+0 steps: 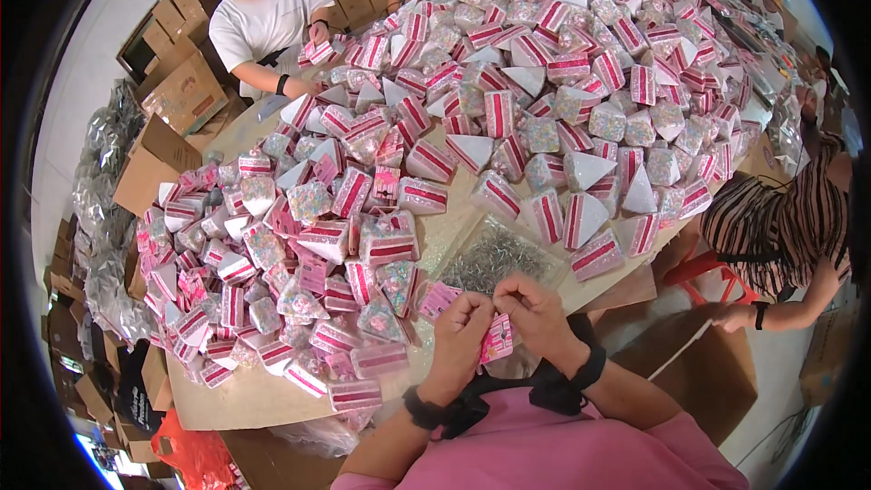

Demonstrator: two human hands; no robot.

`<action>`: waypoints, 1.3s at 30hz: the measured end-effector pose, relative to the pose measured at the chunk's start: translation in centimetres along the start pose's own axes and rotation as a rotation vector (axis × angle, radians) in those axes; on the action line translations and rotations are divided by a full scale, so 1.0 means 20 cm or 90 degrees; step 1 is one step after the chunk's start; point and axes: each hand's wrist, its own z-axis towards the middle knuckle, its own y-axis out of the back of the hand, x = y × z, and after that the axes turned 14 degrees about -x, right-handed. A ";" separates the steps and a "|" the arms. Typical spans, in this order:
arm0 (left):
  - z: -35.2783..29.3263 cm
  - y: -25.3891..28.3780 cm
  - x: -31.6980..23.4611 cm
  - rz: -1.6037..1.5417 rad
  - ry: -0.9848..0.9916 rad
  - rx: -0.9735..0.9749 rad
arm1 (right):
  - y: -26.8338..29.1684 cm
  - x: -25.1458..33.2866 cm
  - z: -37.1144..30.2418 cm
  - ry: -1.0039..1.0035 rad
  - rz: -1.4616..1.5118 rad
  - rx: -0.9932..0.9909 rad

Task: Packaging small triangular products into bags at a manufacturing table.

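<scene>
Left hand (pixel 463 343) and right hand (pixel 546 319) pinched 1 pink card (pixel 497 341) near its top, apparently for steadiness, silvery metal pieces (pixel 492 259) lying close by, seemingly for easy reach.

We have a card (pixel 498 343) between our left hand (pixel 460 338) and right hand (pixel 539 316) at the near edge of the table (pixel 234 404), and a bag (pixel 555 268) with small pieces (pixel 490 263) in it lies just beyond them. One heap of cake-slice pieces (pixel 233 306) lies left of our hands, and a larger heap (pixel 499 115) spreads beyond and to their right. Beyond our hands to the left we see a co-worker (pixel 270 27) behind the table; to their right, a stool (pixel 721 274) stands beside another person (pixel 776 218).
</scene>
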 end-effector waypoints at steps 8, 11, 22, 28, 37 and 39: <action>0.04 0.12 -0.02 -0.400 0.465 0.066 | 0.15 0.02 0.05 -0.197 0.174 -0.037; 0.07 0.16 0.04 -0.432 0.443 0.008 | 0.17 0.00 0.00 -0.193 0.110 -0.026; 0.05 0.09 -0.02 -0.349 0.277 -0.056 | 0.11 -0.01 -0.06 -0.142 -0.032 -0.021; 0.05 0.08 0.03 -0.340 0.319 -0.058 | 0.07 0.00 -0.05 -0.077 0.138 0.095; 0.01 0.07 -0.13 -0.034 0.255 0.002 | 0.11 0.13 -0.02 -0.246 0.409 0.042; 0.01 0.04 -0.12 0.227 -0.054 -0.072 | 0.13 0.14 -0.03 -0.222 0.348 0.019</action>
